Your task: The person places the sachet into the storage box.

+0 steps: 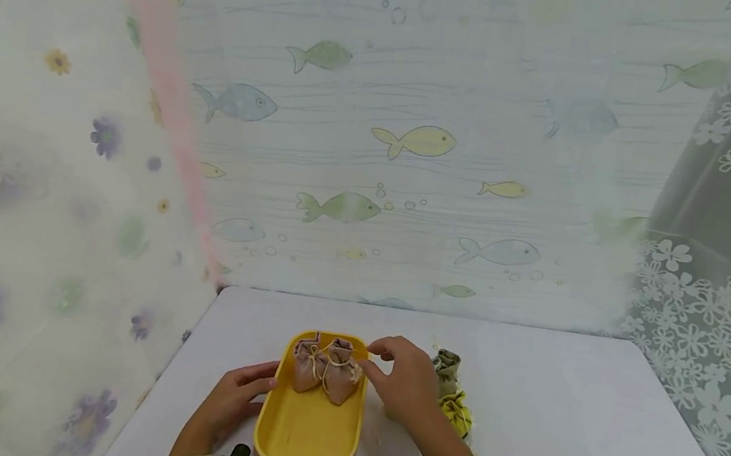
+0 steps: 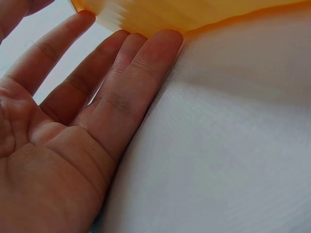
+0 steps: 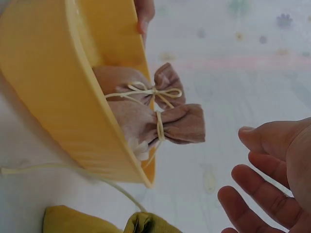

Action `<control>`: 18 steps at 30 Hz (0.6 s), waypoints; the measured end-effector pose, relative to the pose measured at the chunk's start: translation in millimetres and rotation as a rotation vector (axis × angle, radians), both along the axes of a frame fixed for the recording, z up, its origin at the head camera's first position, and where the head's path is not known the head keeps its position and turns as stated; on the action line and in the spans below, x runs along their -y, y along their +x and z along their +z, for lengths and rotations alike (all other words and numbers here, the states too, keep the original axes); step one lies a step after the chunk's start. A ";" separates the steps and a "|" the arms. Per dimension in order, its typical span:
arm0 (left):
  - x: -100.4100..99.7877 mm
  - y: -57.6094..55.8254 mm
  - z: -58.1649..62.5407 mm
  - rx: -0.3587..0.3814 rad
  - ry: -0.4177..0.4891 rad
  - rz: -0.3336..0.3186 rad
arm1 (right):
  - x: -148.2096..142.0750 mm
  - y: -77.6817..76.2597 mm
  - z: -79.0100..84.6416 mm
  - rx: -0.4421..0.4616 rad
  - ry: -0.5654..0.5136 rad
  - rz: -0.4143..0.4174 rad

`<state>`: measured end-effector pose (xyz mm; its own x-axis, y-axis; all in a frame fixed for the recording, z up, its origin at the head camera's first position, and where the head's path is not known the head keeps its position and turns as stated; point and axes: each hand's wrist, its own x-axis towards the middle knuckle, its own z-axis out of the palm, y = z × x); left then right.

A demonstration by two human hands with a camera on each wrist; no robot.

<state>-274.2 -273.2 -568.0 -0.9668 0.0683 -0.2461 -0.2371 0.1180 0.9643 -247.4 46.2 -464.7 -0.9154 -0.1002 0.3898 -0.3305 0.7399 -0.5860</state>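
A yellow plastic tray point(image 1: 308, 432) holds two brownish-pink drawstring pouches point(image 1: 307, 371) side by side at its far end, their necks tied with pale cord. My left hand point(image 1: 233, 398) is at the tray's left side. In the left wrist view its extended fingertips touch the yellow wall point(image 2: 160, 17). Beside the tray's far right corner is my right hand point(image 1: 408, 380). The right wrist view shows that hand point(image 3: 277, 179) apart from the nearer pouch point(image 3: 182, 125), fingers loosely bent and holding nothing.
Right of the right hand lie a dark green pouch point(image 1: 447, 367) and a yellow-green pouch point(image 1: 454, 414). A pale cord point(image 3: 73, 167) trails beside the tray. The white table point(image 1: 561, 446) meets a fish-patterned curtain point(image 1: 409, 227) at the back.
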 end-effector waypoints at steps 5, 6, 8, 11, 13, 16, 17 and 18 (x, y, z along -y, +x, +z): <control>1.0 -0.8 -1.5 -0.004 0.000 0.007 | -5.5 6.8 2.0 0.025 -0.019 -0.023; 1.3 -0.9 -1.6 -0.006 -0.001 0.006 | -6.4 8.3 2.4 0.024 -0.031 -0.025; 1.7 -1.1 -1.9 -0.006 0.001 0.004 | -9.0 10.5 1.8 0.019 -0.047 -0.027; 1.6 -1.0 -1.8 -0.005 0.005 0.001 | -13.2 13.7 0.6 0.012 -0.066 -0.036; 1.3 -0.6 -1.5 -0.004 0.007 -0.002 | -16.7 15.2 -1.2 0.007 -0.056 -0.048; 0.7 0.0 -0.7 -0.004 0.007 -0.003 | -22.3 17.7 -2.5 -0.002 -0.056 -0.060; 0.6 0.1 -0.5 -0.003 0.007 -0.004 | -24.2 18.5 -2.9 0.000 -0.052 -0.067; 0.6 0.2 -0.3 -0.003 0.003 -0.005 | -26.3 19.4 -3.2 -0.002 -0.053 -0.068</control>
